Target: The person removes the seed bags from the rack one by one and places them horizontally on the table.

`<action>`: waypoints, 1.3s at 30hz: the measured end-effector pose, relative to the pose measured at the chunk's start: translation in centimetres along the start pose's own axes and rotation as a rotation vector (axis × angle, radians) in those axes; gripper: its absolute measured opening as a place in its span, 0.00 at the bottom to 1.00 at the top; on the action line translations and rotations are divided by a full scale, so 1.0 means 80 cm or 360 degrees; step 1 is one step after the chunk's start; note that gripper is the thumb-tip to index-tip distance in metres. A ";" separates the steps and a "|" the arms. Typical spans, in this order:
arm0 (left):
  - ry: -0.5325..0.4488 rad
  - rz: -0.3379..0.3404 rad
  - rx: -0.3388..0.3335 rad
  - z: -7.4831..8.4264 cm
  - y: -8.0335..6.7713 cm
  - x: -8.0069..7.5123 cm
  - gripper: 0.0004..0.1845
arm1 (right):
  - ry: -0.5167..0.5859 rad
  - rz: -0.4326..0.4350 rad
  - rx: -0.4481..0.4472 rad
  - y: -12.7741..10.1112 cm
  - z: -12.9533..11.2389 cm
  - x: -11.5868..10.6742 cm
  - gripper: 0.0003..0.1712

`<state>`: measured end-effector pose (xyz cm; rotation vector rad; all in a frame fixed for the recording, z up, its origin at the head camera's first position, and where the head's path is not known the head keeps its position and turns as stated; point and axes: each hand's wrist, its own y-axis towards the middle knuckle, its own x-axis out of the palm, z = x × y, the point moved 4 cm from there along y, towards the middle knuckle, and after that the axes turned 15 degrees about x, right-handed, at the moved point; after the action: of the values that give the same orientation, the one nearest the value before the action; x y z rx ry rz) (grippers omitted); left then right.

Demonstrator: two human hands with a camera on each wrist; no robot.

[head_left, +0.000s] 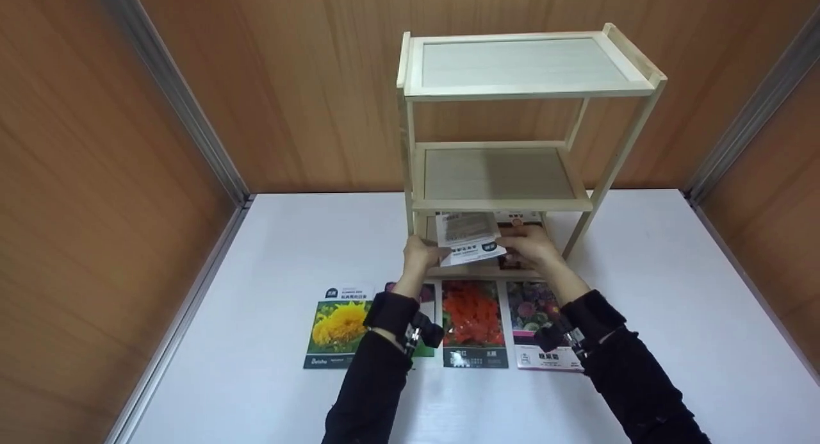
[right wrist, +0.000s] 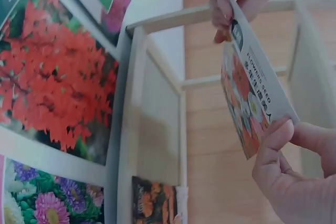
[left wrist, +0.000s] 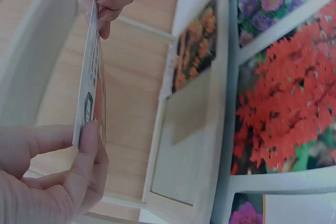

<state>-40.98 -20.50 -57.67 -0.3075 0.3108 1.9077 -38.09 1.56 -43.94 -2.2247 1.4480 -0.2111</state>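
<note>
Seed packet [head_left: 471, 236] in fingers [left wrist: 81, 169]: 1 | bottom-shelf packet [left wrist: 197, 45]: 1 | table packets [head_left: 474, 322]: 4

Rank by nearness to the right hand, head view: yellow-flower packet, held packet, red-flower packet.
1. Held packet: pinched by the right hand, on its left.
2. Red-flower packet: below and left of that hand.
3. Yellow-flower packet: lower, farthest left.

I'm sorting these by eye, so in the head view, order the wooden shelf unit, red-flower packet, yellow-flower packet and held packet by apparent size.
1. Wooden shelf unit
2. Red-flower packet and yellow-flower packet: unranked; they look similar, the yellow partly covered
3. Held packet, looking smallest, though tilted
</note>
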 end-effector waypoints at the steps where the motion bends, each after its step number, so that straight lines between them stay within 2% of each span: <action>1: -0.0035 -0.0011 -0.0015 0.037 -0.028 -0.016 0.22 | 0.0021 -0.0013 -0.0024 0.001 0.003 -0.002 0.25; 2: -0.0065 -0.0031 -0.0048 0.078 -0.058 -0.033 0.21 | 0.0037 -0.0025 -0.0034 0.002 0.008 -0.003 0.25; 3: -0.0089 -0.0054 -0.0053 0.105 -0.079 -0.046 0.21 | 0.0046 -0.0027 -0.0041 -0.002 0.011 -0.003 0.24; 5: -0.0185 -0.0106 -0.0077 0.147 -0.116 -0.065 0.20 | 0.0077 -0.0040 -0.0058 -0.004 0.021 -0.005 0.23; 6: -0.0237 -0.0109 -0.0067 0.156 -0.129 -0.070 0.19 | 0.0091 -0.0048 -0.0059 -0.007 0.027 -0.005 0.23; 7: -0.0289 -0.0118 -0.0054 0.155 -0.134 -0.071 0.19 | 0.0103 -0.0056 -0.0061 -0.010 0.032 -0.005 0.23; 9: -0.0381 -0.0133 -0.0054 0.127 -0.130 -0.062 0.21 | 0.0132 -0.0070 -0.0067 -0.017 0.043 -0.004 0.22; 13: -0.0554 -0.0128 -0.0092 0.114 -0.151 -0.055 0.20 | 0.0175 -0.0081 -0.0062 -0.029 0.067 -0.002 0.21; 17: -0.0653 -0.0121 -0.0083 0.102 -0.169 -0.045 0.17 | 0.0174 -0.0062 -0.0059 -0.040 0.090 -0.003 0.21; 20: -0.0626 -0.0112 -0.0064 0.094 -0.180 -0.039 0.16 | 0.0142 -0.0013 -0.0046 -0.049 0.105 -0.004 0.22; 23: -0.0616 -0.0092 -0.0059 0.088 -0.190 -0.035 0.17 | 0.0110 0.0093 0.0003 -0.056 0.120 -0.003 0.22; 29: -0.0593 0.0006 -0.0016 0.078 -0.209 -0.029 0.16 | 0.0104 0.0263 0.0075 -0.059 0.145 0.001 0.22; 33: -0.0553 0.0131 0.0033 0.081 -0.216 -0.030 0.14 | 0.0075 0.0325 0.0012 -0.059 0.151 0.006 0.22; 35: -0.0522 0.0196 0.0081 0.086 -0.218 -0.031 0.13 | -0.0008 0.0369 -0.0045 -0.060 0.151 0.008 0.22; 39: -0.0428 0.0304 0.0248 0.101 -0.222 -0.035 0.10 | -0.0208 0.0531 -0.0135 -0.068 0.146 0.012 0.23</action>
<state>-23.85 -13.97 -50.30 0.0865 0.3141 2.0690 -28.85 6.02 -51.77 -1.9791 1.7509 0.1051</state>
